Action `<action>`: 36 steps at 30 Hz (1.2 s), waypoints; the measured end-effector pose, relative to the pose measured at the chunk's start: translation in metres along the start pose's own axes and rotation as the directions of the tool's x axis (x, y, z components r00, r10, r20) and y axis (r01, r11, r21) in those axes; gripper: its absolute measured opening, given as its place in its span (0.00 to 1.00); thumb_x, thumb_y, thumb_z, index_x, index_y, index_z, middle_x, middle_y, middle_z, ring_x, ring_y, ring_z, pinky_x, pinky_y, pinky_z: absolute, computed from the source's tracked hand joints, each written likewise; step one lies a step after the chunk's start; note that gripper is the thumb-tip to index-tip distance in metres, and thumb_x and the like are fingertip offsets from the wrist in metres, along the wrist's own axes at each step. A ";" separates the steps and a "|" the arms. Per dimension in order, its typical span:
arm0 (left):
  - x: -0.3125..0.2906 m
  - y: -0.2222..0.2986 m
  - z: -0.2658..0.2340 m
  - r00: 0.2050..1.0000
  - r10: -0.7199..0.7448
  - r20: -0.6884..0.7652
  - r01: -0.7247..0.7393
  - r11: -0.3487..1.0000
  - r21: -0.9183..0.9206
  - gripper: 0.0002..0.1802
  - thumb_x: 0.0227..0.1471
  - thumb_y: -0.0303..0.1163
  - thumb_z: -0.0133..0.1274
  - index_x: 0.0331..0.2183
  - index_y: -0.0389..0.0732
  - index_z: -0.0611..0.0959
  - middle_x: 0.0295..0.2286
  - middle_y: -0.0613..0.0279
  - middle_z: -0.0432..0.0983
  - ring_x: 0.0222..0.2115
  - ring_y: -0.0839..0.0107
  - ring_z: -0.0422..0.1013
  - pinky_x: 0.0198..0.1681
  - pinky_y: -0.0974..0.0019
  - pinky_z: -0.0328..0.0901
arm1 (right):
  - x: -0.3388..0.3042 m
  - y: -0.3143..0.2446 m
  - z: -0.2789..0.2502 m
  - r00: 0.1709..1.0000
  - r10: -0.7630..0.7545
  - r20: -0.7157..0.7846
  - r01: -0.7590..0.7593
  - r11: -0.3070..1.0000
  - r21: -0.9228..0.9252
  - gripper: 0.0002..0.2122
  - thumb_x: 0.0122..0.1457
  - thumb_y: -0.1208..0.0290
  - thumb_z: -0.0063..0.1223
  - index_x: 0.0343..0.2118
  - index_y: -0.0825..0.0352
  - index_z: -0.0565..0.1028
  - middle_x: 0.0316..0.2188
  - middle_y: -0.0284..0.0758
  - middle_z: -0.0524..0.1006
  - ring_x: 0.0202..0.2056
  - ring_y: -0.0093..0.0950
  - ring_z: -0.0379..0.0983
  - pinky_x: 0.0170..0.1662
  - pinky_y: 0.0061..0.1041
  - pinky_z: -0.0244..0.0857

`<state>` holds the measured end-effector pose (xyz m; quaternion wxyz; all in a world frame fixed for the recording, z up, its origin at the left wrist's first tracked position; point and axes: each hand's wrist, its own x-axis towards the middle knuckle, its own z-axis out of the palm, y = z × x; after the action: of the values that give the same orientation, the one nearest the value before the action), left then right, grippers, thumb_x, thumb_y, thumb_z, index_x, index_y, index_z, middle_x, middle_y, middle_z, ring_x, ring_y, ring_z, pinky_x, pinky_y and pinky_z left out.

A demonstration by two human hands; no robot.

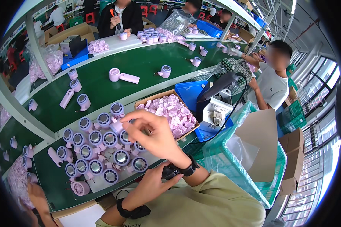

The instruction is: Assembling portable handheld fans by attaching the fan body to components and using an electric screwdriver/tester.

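My right hand (151,130) is raised over a group of lavender mini fan heads (96,138), its fingers curled. Its fingertips overlap one lavender fan head (117,126); whether they grip it is hidden. Around my right wrist is a strap with a small black device (171,171). My left hand (149,191) reaches across from below and pinches that device between thumb and fingers. My left wrist bears a similar black device (134,211). Most fan heads stand face up, round dark discs showing, with small pink parts and thin wires between them.
Beyond the fan heads, a cardboard box (166,113) holds pink plastic parts. A machine (216,113) stands in a blue tray beside a lined green crate (250,159). Along the green conveyor (147,62) lie scattered fans. Co-workers sit opposite and at right; another person's arm (38,198) shows lower left.
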<state>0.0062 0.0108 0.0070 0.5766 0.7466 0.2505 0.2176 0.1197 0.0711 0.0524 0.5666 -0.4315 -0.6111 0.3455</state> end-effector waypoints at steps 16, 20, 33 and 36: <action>0.003 -0.026 0.005 0.981 -0.022 -0.191 0.017 0.999 -0.029 0.25 0.48 0.37 0.64 0.42 0.29 0.76 0.28 0.55 0.80 0.26 0.75 0.75 0.31 0.69 0.69 | 0.026 0.020 0.013 0.894 0.217 0.391 -0.428 0.672 0.605 0.08 0.62 0.65 0.51 0.35 0.65 0.74 0.17 0.23 0.67 0.20 0.16 0.62 0.24 0.20 0.57; 0.004 -0.035 0.008 0.979 -0.090 -0.183 0.068 0.990 -0.123 0.24 0.50 0.38 0.63 0.43 0.29 0.77 0.27 0.59 0.79 0.26 0.81 0.73 0.29 0.74 0.67 | 0.029 0.028 0.008 0.847 0.313 0.430 -0.531 0.463 0.710 0.10 0.63 0.63 0.49 0.35 0.65 0.74 0.17 0.24 0.66 0.19 0.16 0.61 0.24 0.19 0.55; 0.004 -0.023 0.011 0.981 -0.114 -0.157 0.106 0.993 -0.055 0.22 0.51 0.38 0.62 0.40 0.30 0.78 0.24 0.65 0.79 0.22 0.83 0.70 0.25 0.77 0.64 | 0.015 0.037 0.016 0.993 0.023 0.118 -0.037 0.992 0.123 0.05 0.60 0.71 0.56 0.31 0.67 0.74 0.18 0.25 0.72 0.18 0.13 0.66 0.22 0.15 0.56; 0.000 -0.031 0.013 0.975 -0.116 -0.191 0.089 0.986 -0.143 0.26 0.49 0.40 0.63 0.42 0.29 0.77 0.25 0.57 0.79 0.24 0.76 0.75 0.27 0.69 0.68 | 0.016 0.027 0.019 0.979 -0.091 0.181 0.100 0.994 -0.040 0.05 0.60 0.72 0.56 0.30 0.67 0.74 0.17 0.24 0.72 0.18 0.12 0.66 0.21 0.15 0.55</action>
<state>0.0106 0.0078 -0.0261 0.6077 0.6670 0.3299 0.2774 0.1053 0.0974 0.0317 0.5145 -0.3827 -0.6879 0.3399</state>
